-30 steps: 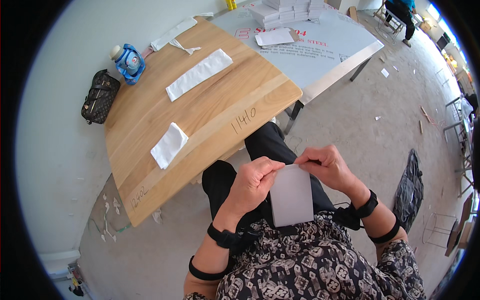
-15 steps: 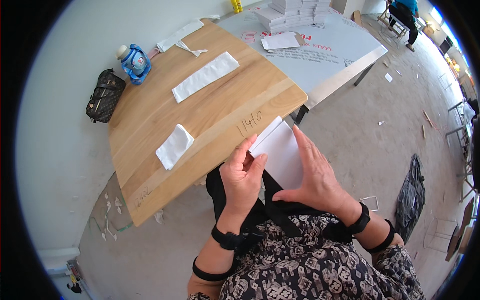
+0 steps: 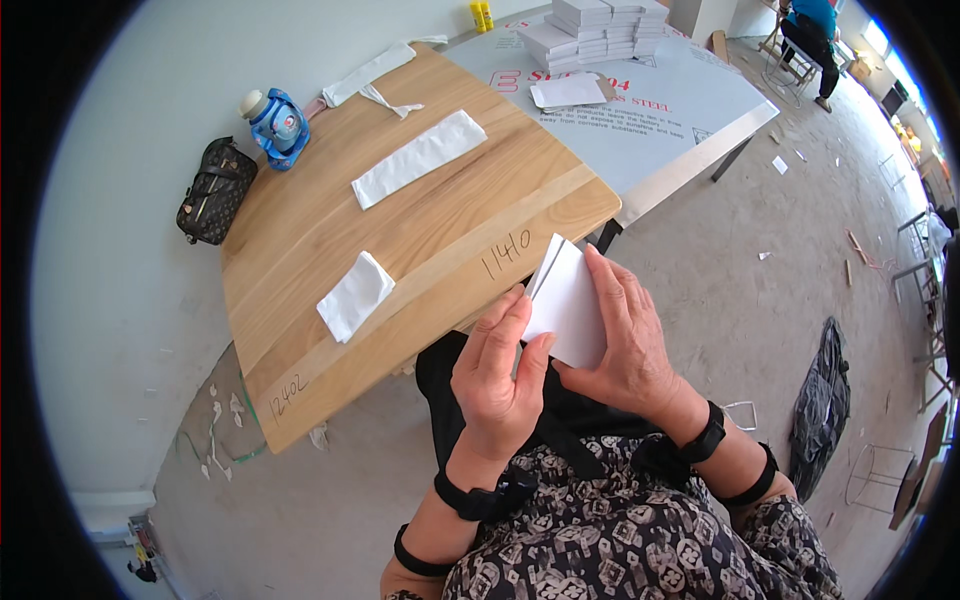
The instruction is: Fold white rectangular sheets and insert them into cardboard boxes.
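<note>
In front of my body, just off the table's near edge, I hold a folded white card between both hands. It is tilted, with a narrow flap standing a little apart along its left side; whether it forms a box I cannot tell. My left hand presses its fingers and thumb against the lower left edge. Wrapped round the right edge is my right hand, fingers along the side and thumb at the bottom corner. A short folded white cloth and a longer white cloth strip lie on the wooden table.
Beyond is a steel-topped table bearing stacked white boxes and a white card piece. A blue bottle and dark bag sit by the wall. A black plastic bag lies on the floor; a person sits far right.
My left hand's fingers have straightened and moved down along the card's left edge. The card has turned more upright, its flap lying closer, and my right hand has closed in around it.
</note>
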Demonstrator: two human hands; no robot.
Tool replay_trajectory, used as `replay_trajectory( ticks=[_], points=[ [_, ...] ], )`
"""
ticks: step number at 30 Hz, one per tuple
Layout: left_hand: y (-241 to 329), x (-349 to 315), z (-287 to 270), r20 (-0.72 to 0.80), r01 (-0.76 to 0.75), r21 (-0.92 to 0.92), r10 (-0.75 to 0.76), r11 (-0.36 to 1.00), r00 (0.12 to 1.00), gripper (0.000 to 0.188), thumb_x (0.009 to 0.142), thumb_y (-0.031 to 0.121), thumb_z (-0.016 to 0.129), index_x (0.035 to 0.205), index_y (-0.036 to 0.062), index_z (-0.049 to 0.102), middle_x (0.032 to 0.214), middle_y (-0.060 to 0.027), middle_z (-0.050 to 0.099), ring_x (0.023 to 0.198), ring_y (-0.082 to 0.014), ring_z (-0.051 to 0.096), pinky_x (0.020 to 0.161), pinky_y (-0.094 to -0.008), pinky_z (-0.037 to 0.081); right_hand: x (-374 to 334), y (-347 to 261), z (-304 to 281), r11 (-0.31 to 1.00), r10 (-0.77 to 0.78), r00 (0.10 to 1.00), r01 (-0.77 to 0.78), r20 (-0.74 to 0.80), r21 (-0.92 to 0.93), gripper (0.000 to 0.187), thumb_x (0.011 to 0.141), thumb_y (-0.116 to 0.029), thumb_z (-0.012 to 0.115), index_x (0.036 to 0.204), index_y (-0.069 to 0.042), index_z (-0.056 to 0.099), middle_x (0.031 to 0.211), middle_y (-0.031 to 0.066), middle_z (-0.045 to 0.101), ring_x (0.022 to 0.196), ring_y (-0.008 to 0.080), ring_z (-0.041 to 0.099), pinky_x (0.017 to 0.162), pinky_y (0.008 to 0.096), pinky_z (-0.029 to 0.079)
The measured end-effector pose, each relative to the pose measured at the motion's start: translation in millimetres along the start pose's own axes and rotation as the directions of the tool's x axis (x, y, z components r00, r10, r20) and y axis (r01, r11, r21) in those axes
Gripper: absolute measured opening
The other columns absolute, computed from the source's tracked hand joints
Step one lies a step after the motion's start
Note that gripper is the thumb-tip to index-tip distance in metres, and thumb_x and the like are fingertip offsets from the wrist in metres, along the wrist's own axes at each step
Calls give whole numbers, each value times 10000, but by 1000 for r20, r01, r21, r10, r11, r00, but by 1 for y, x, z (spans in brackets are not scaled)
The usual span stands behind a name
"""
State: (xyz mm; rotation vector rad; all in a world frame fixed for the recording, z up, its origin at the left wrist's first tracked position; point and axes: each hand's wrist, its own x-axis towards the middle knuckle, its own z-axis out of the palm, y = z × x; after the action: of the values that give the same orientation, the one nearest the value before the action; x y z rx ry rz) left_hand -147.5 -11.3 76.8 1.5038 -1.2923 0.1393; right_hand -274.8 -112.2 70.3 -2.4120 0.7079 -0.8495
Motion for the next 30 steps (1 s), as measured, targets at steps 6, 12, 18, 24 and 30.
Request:
replay_trajectory(
  ticks=[6, 12, 18, 24, 30],
  points=[
    [-10, 12, -33, 353, 591, -713, -535, 378, 768, 226, 907, 98, 648, 1081, -44, 625, 1004, -114, 683, 917, -160, 646, 797, -287, 505, 8, -5, -16, 987, -157, 985, 154, 70, 47, 1003, 542, -175, 741, 1426, 22, 308, 1315, 200, 471, 1156, 365, 490, 951, 441, 384],
    [3, 29, -37, 496, 643, -760, -559, 89, 664, 290, 886, 106, 679, 1136, -28, 617, 968, -58, 657, 879, -100, 623, 765, -211, 524, 11, -14, -23, 935, -324, 939, 300, 112, 192, 1047, 498, -170, 742, 1437, -2, 311, 1306, 201, 480, 1162, 360, 491, 968, 445, 376],
    [0, 24, -45, 579, 652, -754, -396, 73, 713, 369, 852, 115, 718, 1177, -9, 595, 1014, -75, 652, 901, -118, 620, 780, -240, 529, 10, -22, -27, 911, -369, 911, 316, 182, 264, 1059, 490, -163, 748, 1438, 10, 309, 1296, 211, 481, 1141, 366, 506, 965, 447, 380],
    [22, 25, -43, 447, 537, -833, -413, 130, 793, 554, 829, 198, 760, 1271, -32, 516, 1104, -75, 595, 972, -139, 588, 864, -271, 491, 13, -20, -18, 890, -331, 943, 302, 28, 342, 1051, 521, -133, 767, 1436, 56, 286, 1318, 225, 466, 1173, 397, 486, 991, 464, 379],
    [36, 11, -46, 140, 318, -507, -288, 801, 947, 496, 875, 168, 696, 1265, -86, 523, 1048, -110, 614, 890, -167, 596, 795, -287, 493, 13, -15, -5, 909, -267, 961, 278, -78, 310, 1079, 519, -145, 787, 1441, 63, 266, 1362, 235, 437, 1205, 401, 465, 1006, 467, 374]
  ],
)
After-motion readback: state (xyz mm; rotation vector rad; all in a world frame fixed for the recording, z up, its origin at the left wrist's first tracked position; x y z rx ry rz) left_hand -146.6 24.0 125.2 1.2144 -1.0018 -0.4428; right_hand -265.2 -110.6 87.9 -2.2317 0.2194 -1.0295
